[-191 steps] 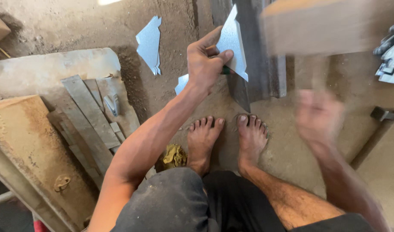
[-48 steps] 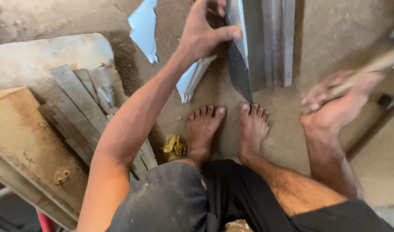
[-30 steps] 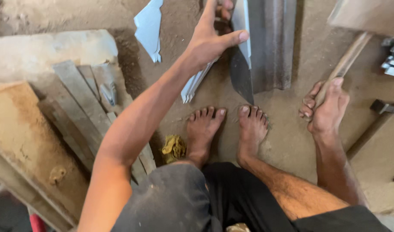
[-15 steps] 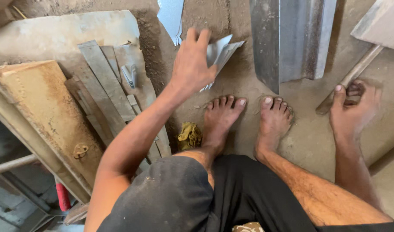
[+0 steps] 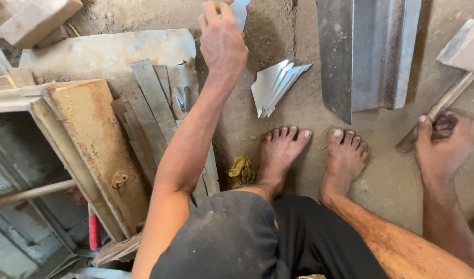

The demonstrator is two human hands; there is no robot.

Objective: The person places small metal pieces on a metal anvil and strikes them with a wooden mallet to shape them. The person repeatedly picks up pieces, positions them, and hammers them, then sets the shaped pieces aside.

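My left hand (image 5: 224, 44) reaches forward over the dirt floor to a pale metal sheet piece (image 5: 241, 9) at the frame's top edge. Its fingertips lie against the piece, and the grip is cut off from view. A fanned stack of folded metal sheet pieces (image 5: 275, 85) lies just right of my left wrist. My right hand (image 5: 443, 138) rests low on the floor, closed around the wooden handle of a mallet (image 5: 467, 49), whose head lies at the right edge. A long grey steel bar (image 5: 368, 51) lies ahead of my bare feet (image 5: 312, 152).
A rusty metal box (image 5: 92, 139) and flat metal strips (image 5: 154, 98) sit at the left, on and beside a concrete slab (image 5: 107, 51). A yellow rag (image 5: 241, 170) lies by my left foot. A wooden block (image 5: 30, 15) is at top left, and a red-handled tool (image 5: 94, 232) below the box.
My left hand let go of the sheet on the steel bar, passed over the folded stack and moved forward to another piece. My right hand lowered the mallet to the floor.
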